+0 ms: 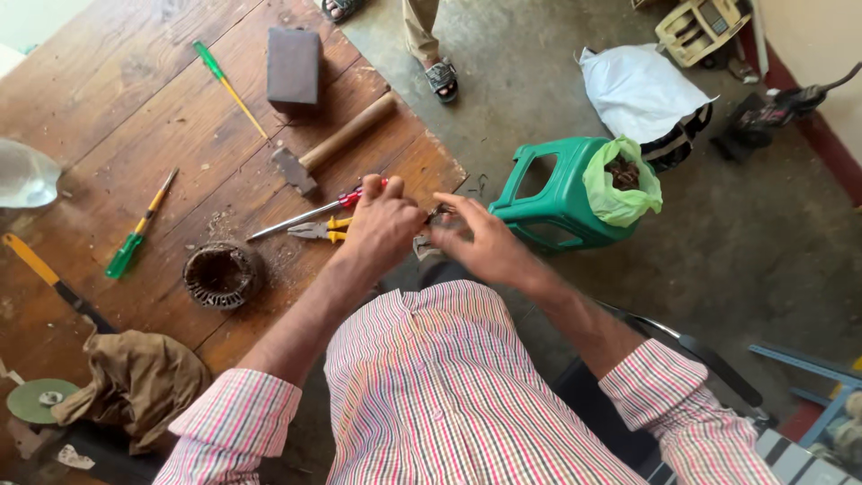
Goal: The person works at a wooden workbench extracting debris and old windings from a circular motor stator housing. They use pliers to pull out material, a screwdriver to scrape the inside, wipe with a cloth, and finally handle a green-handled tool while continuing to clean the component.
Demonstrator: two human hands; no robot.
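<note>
Here my left hand [382, 226] and right hand [485, 241] are drawn together, pinching a small dark metal part [437, 216] just off the corner of the wooden table [108, 99]. Beside my left hand lie yellow-handled pliers [321, 231], a red-handled screwdriver [314, 212], a hammer [332, 144] and a round stator [222, 274]. A green stool [548, 193] stands close ahead on the concrete floor [745, 242].

Crowded counter edge, open floor to my right

By my left grip [382, 224] the pliers [321, 231], screwdriver [314, 211] and hammer [332, 148] block the counter [108, 108] edge, with the stator [222, 274] near my forearm; bare wood opens beyond, toward the block [293, 65]. Past my right grip [485, 242] the green stool [557, 193] and its bag [620, 184] stand close; the floor [763, 251] beyond lies open.
</note>
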